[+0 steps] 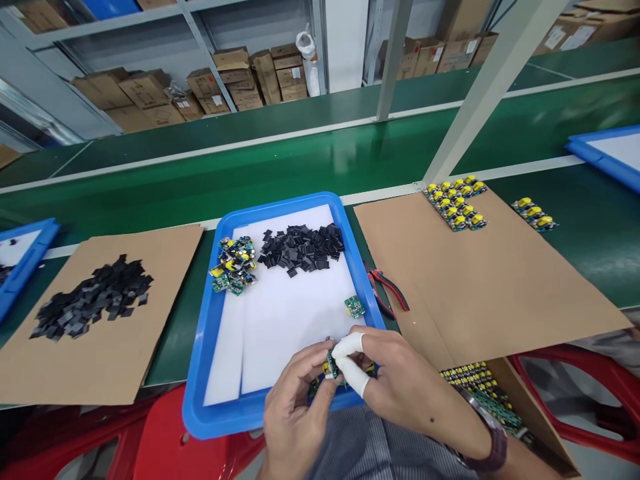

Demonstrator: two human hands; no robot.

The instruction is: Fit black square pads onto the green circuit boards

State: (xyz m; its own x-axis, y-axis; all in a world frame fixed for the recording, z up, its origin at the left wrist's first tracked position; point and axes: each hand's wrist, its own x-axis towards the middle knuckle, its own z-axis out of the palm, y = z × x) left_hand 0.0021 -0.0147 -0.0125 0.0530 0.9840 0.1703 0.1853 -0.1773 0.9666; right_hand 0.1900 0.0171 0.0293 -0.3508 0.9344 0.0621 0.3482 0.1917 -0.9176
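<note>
Cartons (147,89) stand on shelves (203,47) beyond the green tabletop (585,217). A blue tray (203,333) holds black pieces (303,250) and boards (233,263); left fingers (306,361) and right fingers (349,345) pinch one board (331,363).

Both hands (295,400) (407,373) hold a circuit board (332,364) over a blue tray (201,353).

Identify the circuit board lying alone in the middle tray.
The green board near the right rim; others are in the left heap or by the right hand.

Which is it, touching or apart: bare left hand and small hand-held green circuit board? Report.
Touching: head view shows the left hand pinching the board between thumb and fingers.
</note>
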